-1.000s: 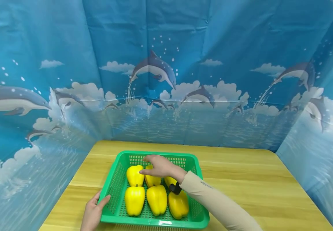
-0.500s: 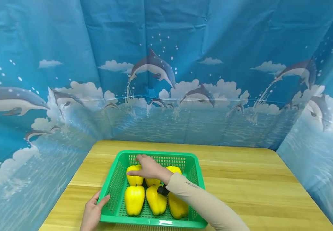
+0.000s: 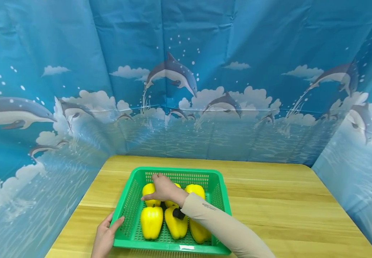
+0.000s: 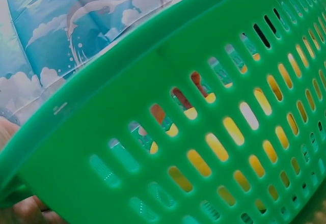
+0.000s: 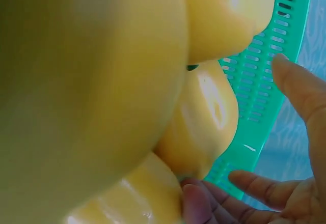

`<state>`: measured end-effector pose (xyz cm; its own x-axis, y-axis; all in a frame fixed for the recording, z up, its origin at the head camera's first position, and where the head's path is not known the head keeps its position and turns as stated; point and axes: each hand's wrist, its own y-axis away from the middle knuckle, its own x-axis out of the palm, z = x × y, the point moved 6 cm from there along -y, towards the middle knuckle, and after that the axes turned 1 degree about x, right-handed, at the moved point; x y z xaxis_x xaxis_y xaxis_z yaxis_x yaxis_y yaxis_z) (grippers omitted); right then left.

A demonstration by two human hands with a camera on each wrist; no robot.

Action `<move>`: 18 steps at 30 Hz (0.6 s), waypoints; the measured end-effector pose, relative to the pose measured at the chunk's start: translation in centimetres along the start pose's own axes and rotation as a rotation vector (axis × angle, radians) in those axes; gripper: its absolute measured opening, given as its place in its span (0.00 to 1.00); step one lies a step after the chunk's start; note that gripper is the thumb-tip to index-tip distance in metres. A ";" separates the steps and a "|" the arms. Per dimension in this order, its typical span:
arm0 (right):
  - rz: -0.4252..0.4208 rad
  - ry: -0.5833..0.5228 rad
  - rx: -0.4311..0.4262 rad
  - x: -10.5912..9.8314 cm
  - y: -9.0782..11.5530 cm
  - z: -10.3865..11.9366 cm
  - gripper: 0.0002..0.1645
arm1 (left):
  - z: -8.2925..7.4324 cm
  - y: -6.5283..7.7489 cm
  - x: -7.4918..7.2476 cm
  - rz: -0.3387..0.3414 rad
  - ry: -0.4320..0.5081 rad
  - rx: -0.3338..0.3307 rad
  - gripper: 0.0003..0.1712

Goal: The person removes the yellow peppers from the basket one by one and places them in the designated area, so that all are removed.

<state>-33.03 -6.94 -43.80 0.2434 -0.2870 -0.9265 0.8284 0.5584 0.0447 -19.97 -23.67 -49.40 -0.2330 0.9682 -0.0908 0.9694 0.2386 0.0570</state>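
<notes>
Several yellow bell peppers (image 3: 151,223) lie in two rows in a green plastic basket (image 3: 224,200). My left hand (image 3: 104,234) grips the basket's left rim, thumb inside; in the left wrist view, fingers (image 4: 33,210) show beneath the rim. Over the back-left bell pepper (image 3: 149,191) is my right hand (image 3: 163,188), thumb spread in front and fingers toward the back wall. The right wrist view shows that hand's thumb (image 5: 295,84) apart from the pepper (image 5: 209,117), while lower fingertips rest at its side. My right forearm partly hides other peppers.
The basket stands on a wood-grain table (image 3: 269,200). Table surface extends to its right. A blue curtain (image 3: 247,71) printed with dolphins hangs behind the table and along both sides. A black strap-like device (image 3: 178,213) sits under my right wrist.
My right hand has moved left and down over the back-left bell pepper. The left hand keeps its hold on the basket rim, and the basket has hardly moved.
</notes>
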 end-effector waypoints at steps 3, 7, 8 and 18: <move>0.005 0.040 0.006 0.2 -0.3 0.1 0.55 | 0.0 0.0 0.1 0.003 0.001 -0.006 0.31; 0.004 0.075 0.030 0.2 -0.7 0.3 0.55 | 0.1 -0.1 0.0 0.003 -0.014 -0.023 0.32; 0.006 0.084 0.040 0.2 -0.7 0.3 0.55 | 0.1 -0.1 -0.1 0.002 -0.017 -0.027 0.32; 0.039 0.149 0.077 0.4 -1.1 0.7 0.57 | 0.2 -0.1 -0.2 -0.003 -0.014 -0.042 0.32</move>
<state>-33.46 -8.24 -43.98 0.2029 -0.1446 -0.9685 0.8574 0.5040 0.1044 -20.00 -23.88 -49.63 -0.2346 0.9664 -0.1050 0.9646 0.2448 0.0981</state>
